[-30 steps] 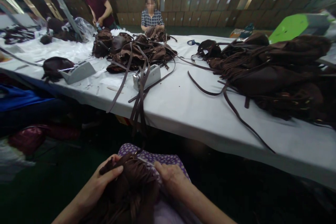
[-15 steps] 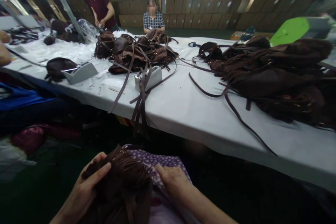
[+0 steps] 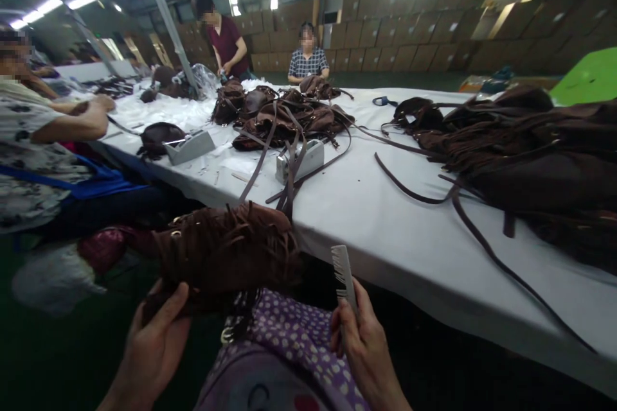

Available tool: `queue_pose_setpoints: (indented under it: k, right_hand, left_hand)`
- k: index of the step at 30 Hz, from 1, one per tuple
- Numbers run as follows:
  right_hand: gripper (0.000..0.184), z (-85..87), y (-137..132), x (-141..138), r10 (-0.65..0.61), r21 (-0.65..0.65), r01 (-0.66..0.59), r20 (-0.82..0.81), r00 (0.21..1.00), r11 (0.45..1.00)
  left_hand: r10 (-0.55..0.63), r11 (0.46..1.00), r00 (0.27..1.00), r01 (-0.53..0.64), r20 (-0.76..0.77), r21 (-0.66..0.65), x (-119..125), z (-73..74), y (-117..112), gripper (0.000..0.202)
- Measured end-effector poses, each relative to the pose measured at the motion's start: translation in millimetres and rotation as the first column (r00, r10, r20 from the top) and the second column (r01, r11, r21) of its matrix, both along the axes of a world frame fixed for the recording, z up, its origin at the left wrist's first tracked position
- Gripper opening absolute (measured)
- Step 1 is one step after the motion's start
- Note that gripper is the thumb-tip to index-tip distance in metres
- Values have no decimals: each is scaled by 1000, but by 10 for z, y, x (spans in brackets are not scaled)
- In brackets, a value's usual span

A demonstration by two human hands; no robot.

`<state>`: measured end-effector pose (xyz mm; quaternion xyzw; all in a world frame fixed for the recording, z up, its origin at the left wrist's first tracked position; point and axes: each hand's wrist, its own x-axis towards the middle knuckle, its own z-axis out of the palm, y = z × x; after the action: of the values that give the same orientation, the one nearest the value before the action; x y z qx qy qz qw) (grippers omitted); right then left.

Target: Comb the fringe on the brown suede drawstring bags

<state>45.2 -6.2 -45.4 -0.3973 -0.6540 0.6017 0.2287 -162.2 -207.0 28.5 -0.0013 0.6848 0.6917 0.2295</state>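
Observation:
My left hand (image 3: pixel 154 340) grips the lower edge of a brown fringed suede bag (image 3: pixel 226 250) and holds it up in front of my lap. The bag's fringe hangs across its front and a metal ring shows at its left side. My right hand (image 3: pixel 361 340) is closed around the handle of a pale comb (image 3: pixel 343 268), teeth pointing left, just right of the bag and apart from it. My lap is covered by a purple dotted cloth (image 3: pixel 294 340).
A long white table (image 3: pixel 385 218) runs ahead, with a heap of brown bags (image 3: pixel 530 148) at right, another pile (image 3: pixel 289 115) at centre, loose straps (image 3: pixel 289 173) over the edge, and two grey tape dispensers (image 3: pixel 190 146). A person sits at left (image 3: pixel 43 135); two others work at the far end.
The bag has been lifted from my lap and held up by my left hand. My right hand has come off the bag and now holds a comb upright. The view has tilted up.

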Motion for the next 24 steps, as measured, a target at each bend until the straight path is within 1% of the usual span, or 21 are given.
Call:
queue_pose_setpoints:
  k: [1,2,3,4,5,6,7,8,9,10,12,14,15,16,17,18,19,20,21,23,24]
  right_hand:
    - [55,19,-83,-72,10,36,-9,-21,1000,999]
    - [54,9,-161,-133,37,78,-35,-24,999,996]
    - [52,-23,-230,-183,80,119,-78,-15,997,990]
    - [51,-67,-286,-223,129,154,-127,-2,992,980]
    - [49,-113,-326,-251,171,180,-170,8,985,969]
    - [48,-151,-351,-268,196,202,-194,14,981,960]
    - [47,-174,-361,-275,196,227,-195,19,980,954]
    - [47,-179,-361,-275,174,260,-174,25,985,950]
    - [46,-166,-357,-271,141,303,-143,29,990,942]
    - [46,-138,-357,-266,110,355,-114,31,993,928]
    - [48,-62,-394,-260,101,480,-95,13,995,872]
    - [52,-4,-496,-272,171,609,-127,-14,985,783]
    - [54,8,-563,-284,228,676,-163,-7,974,718]
    - [58,8,-631,-300,286,740,-213,29,958,638]
    - [62,-1,-689,-316,329,792,-273,97,939,546]
    - [67,-17,-732,-331,338,829,-334,188,922,449]
    - [71,-34,-753,-340,310,845,-395,290,905,360]
    - [76,-51,-753,-343,254,847,-448,384,888,287]
    - [80,-64,-733,-338,180,839,-490,458,871,237]
    - [86,-77,-647,-317,70,815,-552,549,833,174]
    - [87,-79,-589,-304,53,801,-579,578,814,153]
  left_hand:
    - [-47,996,992,37,119,86,21,-50,27,43]
    - [-111,982,957,64,267,179,48,-106,42,38]
    - [-185,961,890,75,418,266,81,-166,41,37]
    - [-266,938,791,80,551,337,121,-226,26,40]
    - [-327,923,693,88,643,375,168,-283,2,45]
    - [-352,923,632,109,691,370,223,-334,-26,49]
    - [-342,934,611,138,714,329,284,-377,-49,49]
    - [-301,953,630,165,716,255,347,-410,-63,46]
    - [-242,970,683,180,690,162,409,-433,-63,42]
    - [-188,981,749,180,635,78,467,-446,-50,40]
    - [-128,986,880,161,458,-35,560,-452,6,41]
    - [-137,978,958,171,252,-116,621,-446,65,43]
    - [-162,968,974,187,157,-166,642,-444,83,43]
    - [-194,955,978,206,76,-215,658,-445,90,43]
    - [-230,940,973,227,18,-254,669,-448,83,41]
    - [-263,929,965,249,-15,-275,677,-455,65,40]
    - [-283,922,958,262,-36,-284,681,-464,38,38]
    - [-287,921,956,261,-53,-289,685,-476,7,36]
    - [-278,922,959,249,-60,-296,688,-491,-23,34]
    - [-250,923,966,219,-60,-317,701,-527,-66,31]
    - [-241,923,969,210,-57,-321,713,-547,-74,31]
